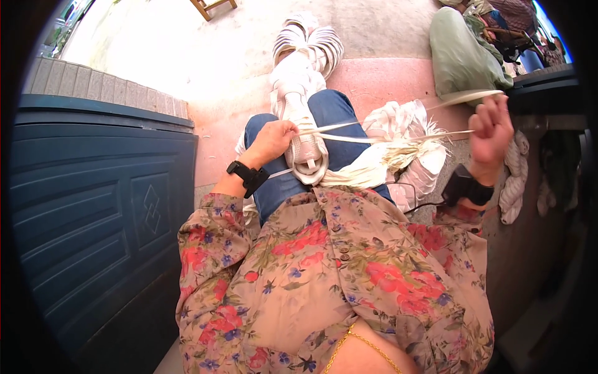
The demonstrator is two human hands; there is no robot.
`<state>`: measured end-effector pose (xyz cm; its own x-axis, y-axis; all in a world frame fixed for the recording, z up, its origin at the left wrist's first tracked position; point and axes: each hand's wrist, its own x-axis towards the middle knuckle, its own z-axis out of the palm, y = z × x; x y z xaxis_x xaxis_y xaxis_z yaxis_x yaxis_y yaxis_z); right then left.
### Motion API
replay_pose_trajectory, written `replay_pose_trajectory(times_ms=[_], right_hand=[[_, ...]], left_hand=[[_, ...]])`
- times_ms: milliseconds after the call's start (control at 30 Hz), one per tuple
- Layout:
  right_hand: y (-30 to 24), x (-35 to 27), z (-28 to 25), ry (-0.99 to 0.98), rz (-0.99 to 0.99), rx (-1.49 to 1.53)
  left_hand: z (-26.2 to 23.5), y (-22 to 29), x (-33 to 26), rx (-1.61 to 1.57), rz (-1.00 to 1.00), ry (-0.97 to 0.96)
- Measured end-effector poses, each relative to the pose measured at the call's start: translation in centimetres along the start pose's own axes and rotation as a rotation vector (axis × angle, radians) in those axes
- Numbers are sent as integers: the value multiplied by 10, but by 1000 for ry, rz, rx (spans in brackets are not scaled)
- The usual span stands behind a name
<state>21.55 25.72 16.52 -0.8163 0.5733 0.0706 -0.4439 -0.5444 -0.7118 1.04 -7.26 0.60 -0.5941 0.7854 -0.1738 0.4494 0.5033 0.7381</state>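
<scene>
A: Status on the white woven bundle (pixel 306 134)?

B: One bundle, lying lengthwise on the lap over the blue jeans (pixel 339 112). Everything below is placed relative to it.

A: Hands?

B: Two. Left hand (pixel 272 140) is just left of the bundle, fingers curled shut against its side, pinching the near ends of the pale strips (pixel 374 137). Right hand (pixel 492 128) is well to the right of the bundle, raised, fingers closed on the far ends of those strips.

A: Strip count?

B: At least two run taut from the bundle out to the right hand. A third wider strip (pixel 464 96) arcs above that hand; can't tell where it starts.

A: Wrists?

B: One black band each: left wrist band (pixel 248 176), right wrist band (pixel 467 187).

A: Around it?

B: Beyond the bundle's far end, one coil of white looped strips (pixel 311 40). Right of the bundle, one loose heap of white strip material (pixel 405 153), touching the jeans. Further right and beyond, one green cloth mass (pixel 461 56). Left of the bundle, well apart, one dark blue panelled door (pixel 93 206). Near side of the bundle: floral blouse (pixel 336 274).
</scene>
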Motion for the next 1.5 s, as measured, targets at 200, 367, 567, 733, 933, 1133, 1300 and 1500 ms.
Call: replay_pose_trajectory(times_ms=[200, 367, 567, 733, 933, 1133, 1300, 1500], right_hand=[[-15, -8, 6, -257, -45, -34], [-20, -5, 2, -423, -117, -86], [-19, -5, 2, -240, -193, -305], [-16, 4, -21, 29, -56, -324], [-5, 2, -61, 264, 36, -403], [1, -3, -92, 252, 54, -444], [-2, -11, -91, 215, -18, -462], [-5, -11, -87, 44, -84, -341]], left_hand=[[-2, 2, 2, 0, 1, -65], [-4, -1, 12, 47, 15, -172], [-14, 7, 16, 86, -55, -252], [-1, -7, -6, 216, 138, -5], [26, 29, -55, 472, 109, 102], [23, 33, -51, 562, 112, 109], [18, 2, -19, 205, 137, 288], [7, 3, 4, 79, -29, -5]])
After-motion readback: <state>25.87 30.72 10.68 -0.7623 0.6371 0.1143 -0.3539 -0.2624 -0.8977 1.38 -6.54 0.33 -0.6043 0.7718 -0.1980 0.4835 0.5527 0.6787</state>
